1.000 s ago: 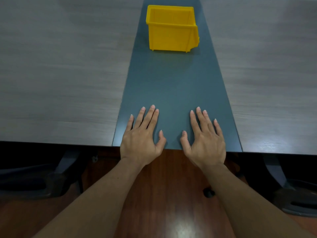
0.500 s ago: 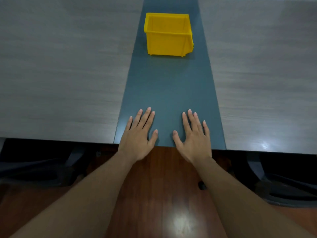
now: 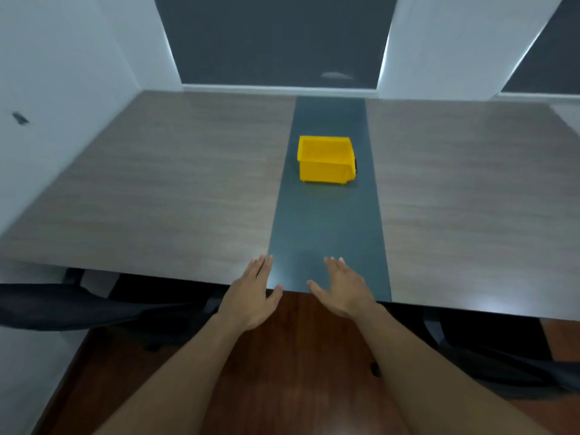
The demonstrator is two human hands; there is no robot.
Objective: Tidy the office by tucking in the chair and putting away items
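While both arms reach forward, left hand [image 3: 251, 293] and right hand [image 3: 346, 290] empty, fingers spread, at table [image 3: 157, 196] edge.

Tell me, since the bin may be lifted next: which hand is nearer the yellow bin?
Right, slightly. The right hand lies almost straight below the yellow bin; the left hand sits further left.

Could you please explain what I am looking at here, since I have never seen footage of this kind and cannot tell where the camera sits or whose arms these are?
There is no machine: the camera is worn on a person's head, looking forward and down, so the bare arms are the wearer's own. The left hand and right hand are open over the near edge of a table and hold nothing. A dark strip runs down the table's middle, and a yellow bin stands on it, farther away. Dark chairs show under the table's edge.
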